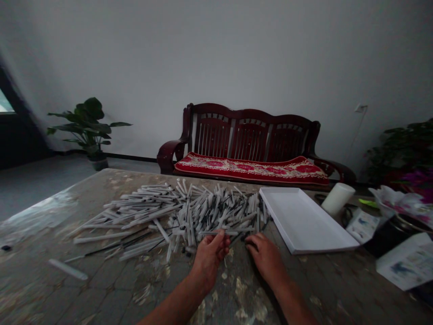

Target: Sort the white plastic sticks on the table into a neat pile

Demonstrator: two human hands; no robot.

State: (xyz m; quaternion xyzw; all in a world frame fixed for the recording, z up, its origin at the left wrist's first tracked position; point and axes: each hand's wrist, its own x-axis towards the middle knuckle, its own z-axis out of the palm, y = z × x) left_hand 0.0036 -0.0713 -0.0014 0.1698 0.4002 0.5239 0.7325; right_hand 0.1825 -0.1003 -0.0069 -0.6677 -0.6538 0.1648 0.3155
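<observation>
Near the front of a large pile of pen parts point(209, 210), my left hand point(210, 253) pinches a whitish pen barrel point(233, 233) between thumb and fingers. The barrel lies roughly level and points right. My right hand point(265, 255) is beside it, low over the table, its fingers curled together near a small dark piece; what they hold is too small and dark to name. The pile mixes pale translucent barrels with thin black refills. One loose barrel point(68, 269) lies apart at the left.
A shallow white tray point(306, 221) lies right of the pile. Beyond it are a white roll point(338, 198), small boxes point(407, 262) and flowers point(419, 185). The patterned table point(111, 298) extends left. Behind stand a dark wooden bench point(250, 140) and a potted plant point(89, 124).
</observation>
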